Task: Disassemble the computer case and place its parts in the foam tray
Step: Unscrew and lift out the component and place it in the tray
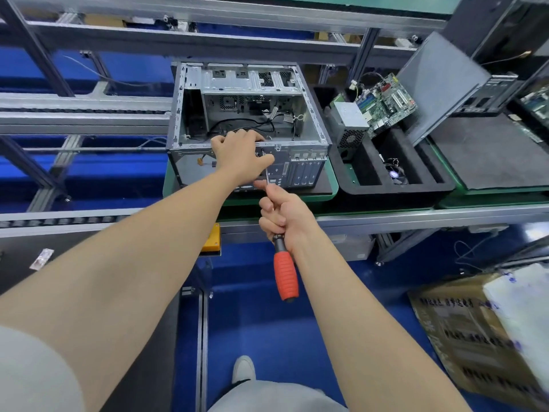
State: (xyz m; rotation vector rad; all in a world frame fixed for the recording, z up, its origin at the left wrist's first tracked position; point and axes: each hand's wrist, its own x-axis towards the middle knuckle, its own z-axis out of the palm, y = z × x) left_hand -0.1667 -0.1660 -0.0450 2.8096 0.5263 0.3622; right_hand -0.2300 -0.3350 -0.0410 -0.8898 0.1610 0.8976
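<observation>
The case (pixel 243 81) lies open side up on a green pallet (pixel 332 191), directly ahead of both hands, with its back panel facing me and loose black cables in the bottom. My left hand (pixel 237 154) grips the upper edge of that back panel, fingers curled over the rim into the case and thumb down on the outer face. My right hand (pixel 283 214) sits just below and nearer to me, closed around a screwdriver (pixel 285 275). It holds the black neck, and the red handle sticks out below the wrist towards me. The thin shaft runs up from the right hand to the back panel, ending close beside the left thumb. I cannot tell whether the tip sits in a screw. To the right of both hands is the black foam tray (pixel 395 190), touching the pallet. It holds a power supply (pixel 350 123) standing in one slot, a motherboard (pixel 386 102) tilted behind it, and a fan (pixel 396 175) low in a near slot. Further right a grey side panel (pixel 436 84) leans at an angle. Down on the blue floor, right of my right arm, is a cardboard box (pixel 463 337).
</observation>
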